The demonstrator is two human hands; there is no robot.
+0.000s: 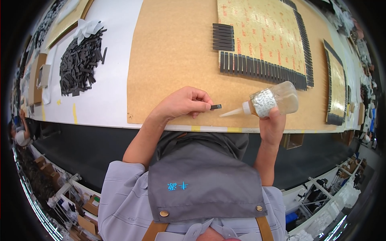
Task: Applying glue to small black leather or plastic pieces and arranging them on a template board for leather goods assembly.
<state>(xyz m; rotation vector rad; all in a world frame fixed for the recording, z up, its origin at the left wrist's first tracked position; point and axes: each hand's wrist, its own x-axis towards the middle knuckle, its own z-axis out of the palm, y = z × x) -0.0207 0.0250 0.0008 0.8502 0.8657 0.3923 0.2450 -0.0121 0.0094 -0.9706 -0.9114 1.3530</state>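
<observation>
Between thumb and finger, my left hand (pixel 185 103) pinches a small black strip (pixel 216 107) over the brown board. My right hand (pixel 272 122) grips a clear squeeze bottle (pixel 286 98) with a long pale nozzle and a silvery wrap round its body. The bottle lies tilted on its side, its nozzle tip pointing left, close to the strip but apart from it. Beyond my hands lies a yellowish sheet (pixel 261 32) with red print, edged along several sides by rows of black strips (pixel 261 67).
A large heap of loose black strips (pixel 82 62) lies on the white table at left, with a crumpled white piece (pixel 86 30) on it. A second strip-edged panel (pixel 336 84) is at far right. Cardboard boxes (pixel 37 80) stand at the left edge. Another person (pixel 23 134) is at far left.
</observation>
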